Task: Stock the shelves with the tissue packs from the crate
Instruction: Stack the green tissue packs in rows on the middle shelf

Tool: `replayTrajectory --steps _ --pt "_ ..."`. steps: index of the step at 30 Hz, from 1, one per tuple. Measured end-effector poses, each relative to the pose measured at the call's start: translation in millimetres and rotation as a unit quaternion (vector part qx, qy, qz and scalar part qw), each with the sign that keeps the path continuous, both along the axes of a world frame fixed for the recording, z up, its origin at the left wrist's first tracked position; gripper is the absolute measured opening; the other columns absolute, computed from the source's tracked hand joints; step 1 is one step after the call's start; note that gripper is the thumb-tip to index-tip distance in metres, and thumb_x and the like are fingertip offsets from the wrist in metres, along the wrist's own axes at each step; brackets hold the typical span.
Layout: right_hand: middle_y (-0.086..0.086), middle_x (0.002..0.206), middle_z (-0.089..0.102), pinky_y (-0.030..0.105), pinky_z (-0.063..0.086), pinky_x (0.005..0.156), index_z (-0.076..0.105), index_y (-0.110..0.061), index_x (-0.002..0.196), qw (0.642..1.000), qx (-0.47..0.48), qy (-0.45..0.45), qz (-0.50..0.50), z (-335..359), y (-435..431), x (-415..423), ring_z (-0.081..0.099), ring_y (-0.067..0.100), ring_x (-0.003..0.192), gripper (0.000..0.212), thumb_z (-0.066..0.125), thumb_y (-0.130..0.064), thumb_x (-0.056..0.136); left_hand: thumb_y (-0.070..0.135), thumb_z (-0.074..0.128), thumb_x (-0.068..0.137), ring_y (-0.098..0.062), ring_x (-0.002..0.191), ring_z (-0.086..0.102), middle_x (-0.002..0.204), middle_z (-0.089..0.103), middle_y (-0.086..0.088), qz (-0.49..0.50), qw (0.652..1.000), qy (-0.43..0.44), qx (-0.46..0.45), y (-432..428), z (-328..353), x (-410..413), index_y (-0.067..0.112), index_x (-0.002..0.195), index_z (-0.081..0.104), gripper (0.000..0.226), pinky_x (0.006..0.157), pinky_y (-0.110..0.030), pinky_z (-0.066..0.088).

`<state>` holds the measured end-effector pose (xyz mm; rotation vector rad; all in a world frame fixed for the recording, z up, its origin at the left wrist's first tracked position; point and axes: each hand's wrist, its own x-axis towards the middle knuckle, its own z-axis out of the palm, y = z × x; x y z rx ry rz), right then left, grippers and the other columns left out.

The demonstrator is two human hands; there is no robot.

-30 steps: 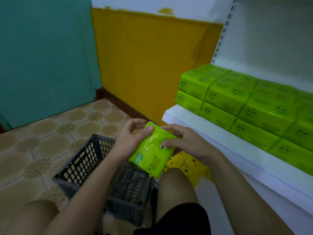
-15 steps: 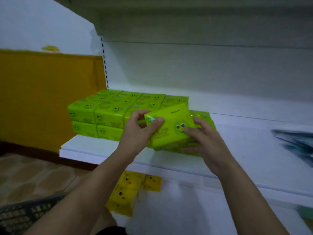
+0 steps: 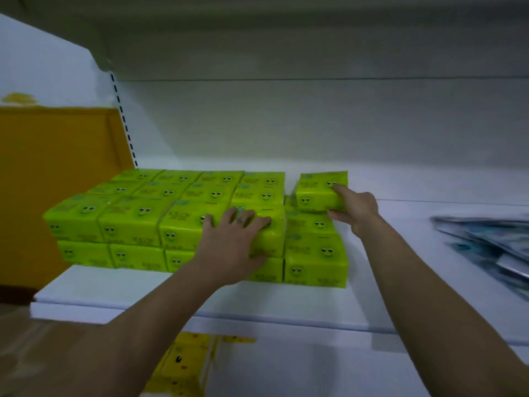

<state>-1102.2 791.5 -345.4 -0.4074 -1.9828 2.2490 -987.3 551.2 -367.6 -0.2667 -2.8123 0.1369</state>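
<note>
Green tissue packs with smiley faces are stacked two layers high in a block (image 3: 137, 222) on the white shelf (image 3: 160, 293). At the block's right end a single green pack (image 3: 317, 193) sits on top of the lower layer, at the back. My right hand (image 3: 353, 209) holds that pack at its right side, index finger on top and thumb under its front edge. My left hand (image 3: 234, 245) lies flat with spread fingers on the top front pack of the neighbouring column. The crate is out of view.
Yellow tissue packs (image 3: 183, 362) stand on the lower level under the shelf. Blue-grey flat packages (image 3: 486, 245) lie on the shelf at the right, with bare shelf between them and the green block. A yellow wall panel (image 3: 54, 179) bounds the left.
The view rose from the crate to the shelf. The green pack that both hands carried now sits on the right end of the stack, and my left hand has moved onto the neighbouring pack.
</note>
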Motion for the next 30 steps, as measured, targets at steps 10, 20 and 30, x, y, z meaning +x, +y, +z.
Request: replayTrajectory --steps 10,20,30 --pt "0.015 0.094 0.061 0.034 0.044 0.072 0.054 -0.005 0.091 0.953 0.299 -0.003 -0.052 -8.4 -31.8 -63.3 0.063 0.036 0.098 0.049 0.065 -0.053 0.084 0.062 0.047 0.086 -0.021 0.141 0.022 0.156 0.021 0.010 -0.028 0.999 0.013 -0.008 -12.2 0.7 -6.8 0.050 0.145 0.013 0.069 0.101 -0.049 0.026" --pt "0.023 0.139 0.046 0.048 0.037 0.106 0.041 -0.002 0.137 0.909 0.405 -0.061 -0.073 0.2 -41.8 -29.1 0.041 0.041 0.129 0.084 0.047 -0.068 0.087 0.060 0.047 0.089 -0.024 0.146 0.012 0.162 0.008 0.006 -0.066 0.998 -0.010 -0.005 -19.6 2.0 -6.9 0.044 0.150 -0.002 0.080 0.106 -0.053 0.022" --pt "0.014 0.112 0.058 0.041 0.039 0.091 0.057 -0.005 0.115 0.822 0.450 0.302 -0.172 -36.2 -98.4 118.9 0.052 0.031 0.106 0.040 0.060 -0.031 0.084 0.046 0.044 0.082 -0.029 0.133 0.042 0.145 0.046 0.000 -0.145 0.964 0.140 0.173 -47.6 -32.0 50.2 0.028 0.136 0.048 0.058 0.104 -0.051 0.036"
